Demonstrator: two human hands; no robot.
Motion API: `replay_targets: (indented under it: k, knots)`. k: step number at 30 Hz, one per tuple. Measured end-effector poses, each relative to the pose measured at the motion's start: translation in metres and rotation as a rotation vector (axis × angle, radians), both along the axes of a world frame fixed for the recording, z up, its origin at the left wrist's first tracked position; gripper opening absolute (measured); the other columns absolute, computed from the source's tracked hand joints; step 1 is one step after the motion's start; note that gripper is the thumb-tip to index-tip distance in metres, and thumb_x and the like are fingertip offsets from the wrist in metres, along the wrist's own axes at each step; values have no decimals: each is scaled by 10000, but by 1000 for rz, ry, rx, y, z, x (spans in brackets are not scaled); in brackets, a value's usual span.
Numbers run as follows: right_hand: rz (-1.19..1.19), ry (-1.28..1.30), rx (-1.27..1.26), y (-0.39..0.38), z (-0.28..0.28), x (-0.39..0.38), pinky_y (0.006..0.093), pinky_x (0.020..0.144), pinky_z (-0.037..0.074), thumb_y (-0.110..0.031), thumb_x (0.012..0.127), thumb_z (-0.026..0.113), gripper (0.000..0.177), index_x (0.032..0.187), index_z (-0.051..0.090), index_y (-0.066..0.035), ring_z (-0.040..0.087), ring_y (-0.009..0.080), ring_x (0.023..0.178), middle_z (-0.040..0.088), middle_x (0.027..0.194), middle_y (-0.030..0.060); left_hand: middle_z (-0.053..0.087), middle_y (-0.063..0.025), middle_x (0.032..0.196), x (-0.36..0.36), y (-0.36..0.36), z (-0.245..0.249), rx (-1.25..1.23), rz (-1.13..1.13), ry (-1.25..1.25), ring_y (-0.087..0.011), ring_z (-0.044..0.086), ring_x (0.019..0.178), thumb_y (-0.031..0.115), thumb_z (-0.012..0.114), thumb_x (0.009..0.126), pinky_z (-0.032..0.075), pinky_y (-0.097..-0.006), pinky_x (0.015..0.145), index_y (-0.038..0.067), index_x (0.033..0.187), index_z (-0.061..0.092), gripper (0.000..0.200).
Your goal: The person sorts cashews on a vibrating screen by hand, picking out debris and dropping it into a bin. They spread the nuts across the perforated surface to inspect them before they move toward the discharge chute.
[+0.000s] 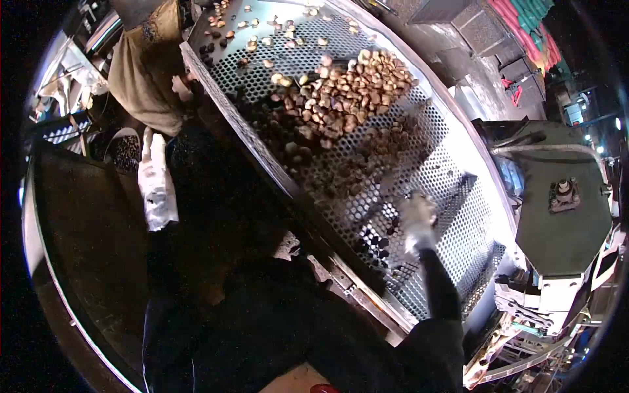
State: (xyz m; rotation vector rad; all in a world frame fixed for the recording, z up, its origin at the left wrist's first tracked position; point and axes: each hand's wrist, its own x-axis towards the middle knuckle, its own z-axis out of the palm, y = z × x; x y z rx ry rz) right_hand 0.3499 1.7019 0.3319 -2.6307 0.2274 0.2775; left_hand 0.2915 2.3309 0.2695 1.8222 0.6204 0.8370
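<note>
My right hand [418,219], in a pale glove, reaches over a perforated metal sorting tray [452,190] and rests near a few dark nuts at its lower end. A heap of brown nuts [341,98] lies higher up the tray. My left hand [156,183], also gloved, hangs below the tray's left rim with fingers extended, holding nothing that I can see. Whether the right hand holds a nut is unclear.
Another person in a tan garment [147,72] stands at the tray's upper left, a hand at its rim. A bowl of dark pieces [123,149] sits below them. A green machine housing [557,196] stands at the right. A dark bin [85,242] lies at lower left.
</note>
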Motion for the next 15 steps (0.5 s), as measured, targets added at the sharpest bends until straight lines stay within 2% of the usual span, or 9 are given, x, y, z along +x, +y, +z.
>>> replay_targets:
  k: [3,5,7,8,9,11,13,14,15]
  knots:
    - [249,18,9,24,-36,-46,491,1114,485,-616,1092,570,779,1616,393,-68,561,344,1351,556,1478,269,745,-172,1409,12,-86,84,27,-135,-92,-217,737,1146,173,694,1074,556,-353,1065,65,1627,577,575]
    - [350,111,99,39,-40,-72,477,1082,488,-602,1094,573,741,1591,413,-76,568,329,1310,567,1442,254,727,-190,1451,24,-117,113,185,-201,10,-241,714,1263,121,739,999,534,-379,1122,5,1624,551,663]
    - [419,226,168,42,-39,-91,463,1050,492,-587,1096,575,703,1566,433,-83,576,314,1269,577,1407,240,702,-216,1493,31,-149,123,151,-412,-70,-286,670,1382,111,821,903,501,-386,1177,-15,1623,541,783]
    - [445,285,199,42,-37,-99,456,1035,494,-580,1098,576,685,1554,443,-87,579,307,1249,582,1389,232,714,-236,1460,34,-161,128,252,-454,-21,-324,672,1387,127,853,856,478,-422,1216,-6,1619,545,833]
    - [460,335,231,43,-32,-103,449,1019,496,-572,1099,577,666,1542,453,-91,583,299,1229,587,1372,225,759,-238,1336,49,-166,120,550,-488,-103,-379,731,1261,191,892,836,474,-496,1225,-8,1592,567,847]
    - [486,414,273,42,-24,-110,435,987,499,-558,1101,579,628,1517,473,-99,590,285,1188,598,1336,210,790,-231,1214,61,-186,132,600,-655,-36,-432,761,1118,345,921,843,461,-574,1227,-13,1556,594,862]
    - [496,472,308,39,-15,-115,421,955,503,-543,1104,581,591,1492,492,-107,597,270,1148,608,1301,195,797,-229,1176,75,-201,126,725,-713,-164,-456,766,1058,494,904,843,467,-618,1210,-11,1521,617,893]
    - [500,493,317,39,-13,-116,414,939,505,-536,1105,582,573,1480,502,-110,601,262,1127,613,1283,188,796,-244,1189,77,-208,128,758,-731,-87,-450,768,1070,580,857,857,470,-614,1212,-4,1483,648,882]
    - [499,505,330,41,-10,-115,407,923,506,-528,1106,583,555,1468,512,-114,604,255,1107,618,1265,181,812,-213,1084,80,-210,119,802,-719,-140,-430,782,986,632,814,883,519,-586,1176,2,1394,719,818]
